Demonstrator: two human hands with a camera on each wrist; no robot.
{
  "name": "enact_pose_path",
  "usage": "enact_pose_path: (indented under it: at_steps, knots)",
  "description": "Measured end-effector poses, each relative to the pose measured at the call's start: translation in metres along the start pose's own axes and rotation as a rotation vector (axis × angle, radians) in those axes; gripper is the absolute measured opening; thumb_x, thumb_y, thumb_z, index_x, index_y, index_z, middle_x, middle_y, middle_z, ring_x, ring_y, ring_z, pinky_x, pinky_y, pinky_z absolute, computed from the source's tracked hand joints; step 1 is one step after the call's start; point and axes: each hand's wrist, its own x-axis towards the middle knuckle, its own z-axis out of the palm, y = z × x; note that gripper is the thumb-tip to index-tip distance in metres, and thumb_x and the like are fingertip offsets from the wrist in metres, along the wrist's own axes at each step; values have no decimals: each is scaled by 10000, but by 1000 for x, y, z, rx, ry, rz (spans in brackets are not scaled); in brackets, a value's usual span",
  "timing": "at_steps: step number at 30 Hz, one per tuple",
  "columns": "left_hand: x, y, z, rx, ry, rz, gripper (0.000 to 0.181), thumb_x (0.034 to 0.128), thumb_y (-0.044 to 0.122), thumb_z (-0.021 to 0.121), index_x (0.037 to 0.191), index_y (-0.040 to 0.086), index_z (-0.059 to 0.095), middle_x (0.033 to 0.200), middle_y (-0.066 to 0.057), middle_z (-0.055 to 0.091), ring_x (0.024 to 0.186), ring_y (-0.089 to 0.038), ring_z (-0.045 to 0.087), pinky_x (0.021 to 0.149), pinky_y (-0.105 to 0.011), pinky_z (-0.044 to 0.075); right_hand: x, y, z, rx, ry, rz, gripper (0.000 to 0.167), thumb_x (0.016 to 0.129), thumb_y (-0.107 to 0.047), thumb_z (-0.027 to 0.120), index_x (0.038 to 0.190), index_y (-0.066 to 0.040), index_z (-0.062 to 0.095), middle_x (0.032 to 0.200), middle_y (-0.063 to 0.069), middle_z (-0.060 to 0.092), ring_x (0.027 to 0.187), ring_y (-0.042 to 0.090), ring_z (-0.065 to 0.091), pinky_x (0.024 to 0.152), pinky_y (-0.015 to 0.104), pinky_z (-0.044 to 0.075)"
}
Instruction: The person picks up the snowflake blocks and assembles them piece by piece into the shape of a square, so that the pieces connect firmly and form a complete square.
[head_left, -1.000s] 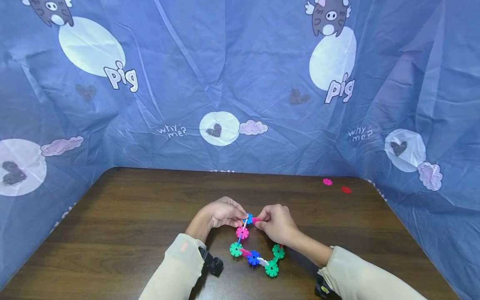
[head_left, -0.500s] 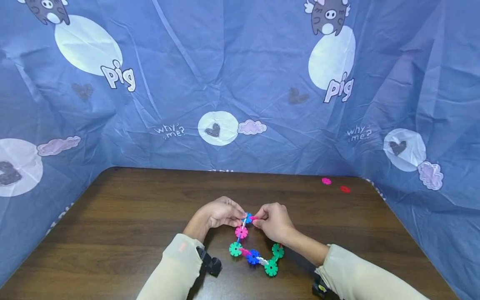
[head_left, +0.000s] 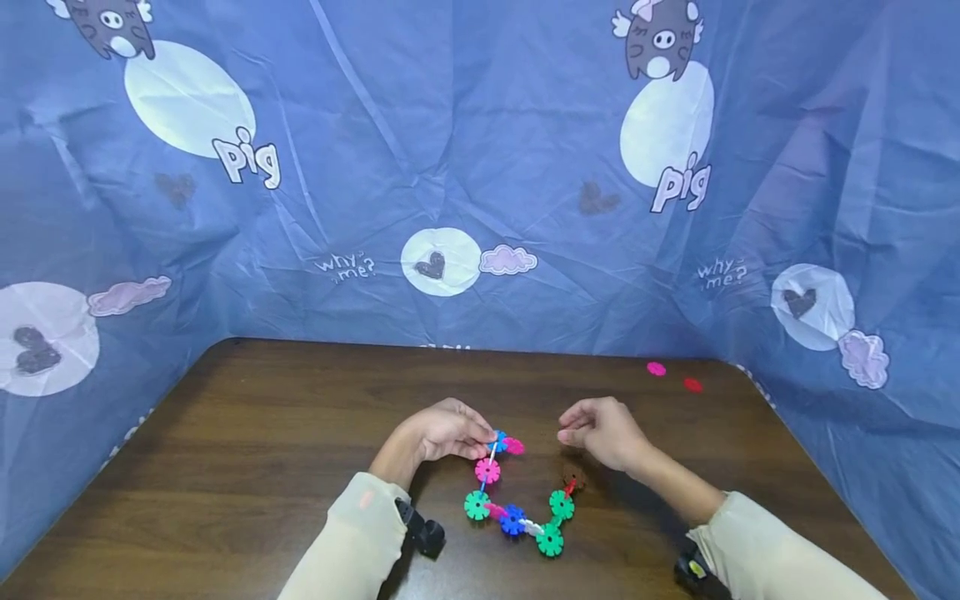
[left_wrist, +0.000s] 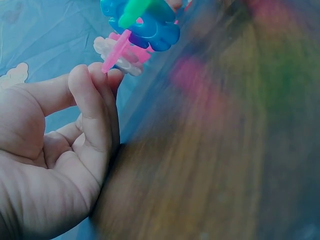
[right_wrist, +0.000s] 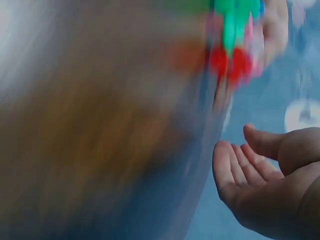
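My left hand (head_left: 450, 431) pinches one end of a U-shaped chain of interlocking snowflake discs. At its fingertips is a light-blue disc (head_left: 498, 441), with a pink disc (head_left: 513, 446) joined to its right side. From there the chain runs down through another pink disc (head_left: 487, 471) to a green disc (head_left: 477, 505). It continues by a dark-blue disc (head_left: 513, 521) to two more greens, then a red piece and a brown disc (head_left: 574, 477) at the other end. My right hand (head_left: 606, 431), holding nothing, hovers above the brown disc with fingers loosely bent.
Two loose discs, a pink one (head_left: 656, 368) and a red one (head_left: 693, 385), lie at the far right corner of the brown wooden table (head_left: 300, 400). A blue printed cloth (head_left: 525, 150) hangs behind it and at both sides.
My right hand has let go of the small pink disc beside the light-blue one and moved off to the right, uncovering the brown disc. The left hand keeps its pinch in about the same place.
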Motion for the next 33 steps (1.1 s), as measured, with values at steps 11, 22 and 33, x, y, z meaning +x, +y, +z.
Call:
enact_pose_path:
  at_steps: [11, 22, 33]
  knots:
    - [0, -6, 1, 2, 0, -5, 52, 932, -34, 657, 893, -27, 691, 700, -62, 664, 594, -95, 628, 615, -219, 564, 15, 92, -104, -308, 151, -87, 192, 875, -83, 808, 992, 44, 724, 825, 66, 743, 733, 144, 686, 618, 237, 532]
    - [-1, -7, 4, 14, -2, -5, 51, 934, -19, 658, 891, -19, 687, 693, -59, 658, 583, -91, 620, 606, -213, 558, 22, 156, -147, -385, 242, -7, 282, 858, -129, 833, 1034, 54, 711, 828, 80, 706, 748, 120, 627, 660, 249, 485]
    - [-1, 0, 0, 29, 15, -24, 48, 933, -9, 667, 945, -46, 695, 708, -61, 664, 602, -103, 637, 624, -228, 568, 25, 180, -159, -360, 269, 160, 492, 936, -300, 766, 1177, 114, 652, 974, 212, 697, 927, 327, 630, 782, 391, 469]
